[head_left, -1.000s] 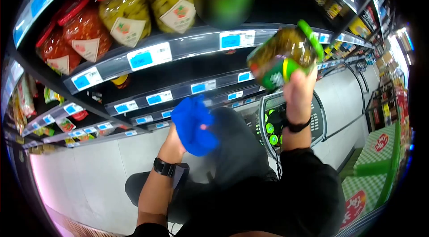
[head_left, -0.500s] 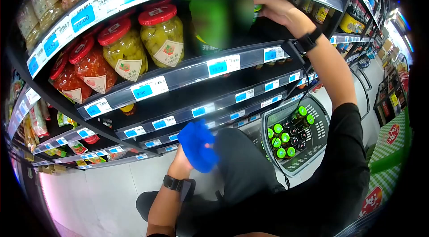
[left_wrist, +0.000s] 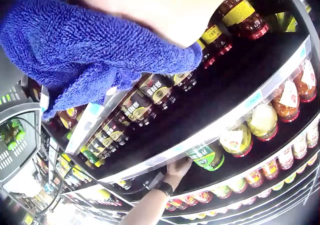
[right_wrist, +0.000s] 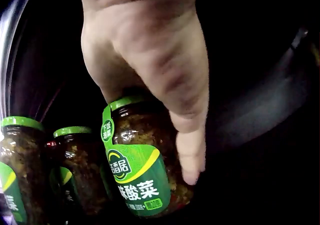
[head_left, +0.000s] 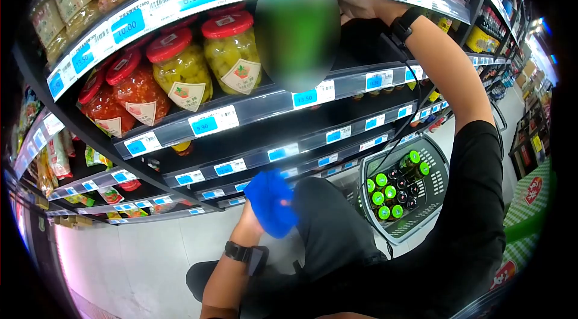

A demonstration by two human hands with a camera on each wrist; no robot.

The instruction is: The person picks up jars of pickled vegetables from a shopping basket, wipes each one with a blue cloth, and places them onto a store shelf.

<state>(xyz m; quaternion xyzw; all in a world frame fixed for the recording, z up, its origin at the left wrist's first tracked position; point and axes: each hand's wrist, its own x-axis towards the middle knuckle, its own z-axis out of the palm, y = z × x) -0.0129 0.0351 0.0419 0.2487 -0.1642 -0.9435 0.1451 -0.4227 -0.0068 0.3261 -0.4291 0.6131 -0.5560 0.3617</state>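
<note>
My right hand (right_wrist: 165,70) grips a glass jar of pickled vegetables (right_wrist: 142,170) with a green lid and green label, its fingers reaching down the jar's side; the thumb is hidden. Two more green-lidded jars (right_wrist: 72,155) stand beside it in the right wrist view. In the head view the right hand (head_left: 364,9) reaches into a shelf, partly behind a blurred oval. Lower down, my left hand (head_left: 248,222) holds a bunched blue cloth (head_left: 271,204). The left wrist view shows the cloth's (left_wrist: 100,50) towelling texture.
Red-lidded jars (head_left: 232,54) line the shelf at left, behind a rail with price tags (head_left: 214,120). A grey basket (head_left: 444,168) holding several green-lidded and black-lidded jars stands on the floor at right. A cable (head_left: 404,126) hangs from the right wrist.
The right hand carried the jar from over the basket up into the shelf, then reached slightly deeper. The head view tilted up towards the shelf. The left hand kept hold of the cloth.
</note>
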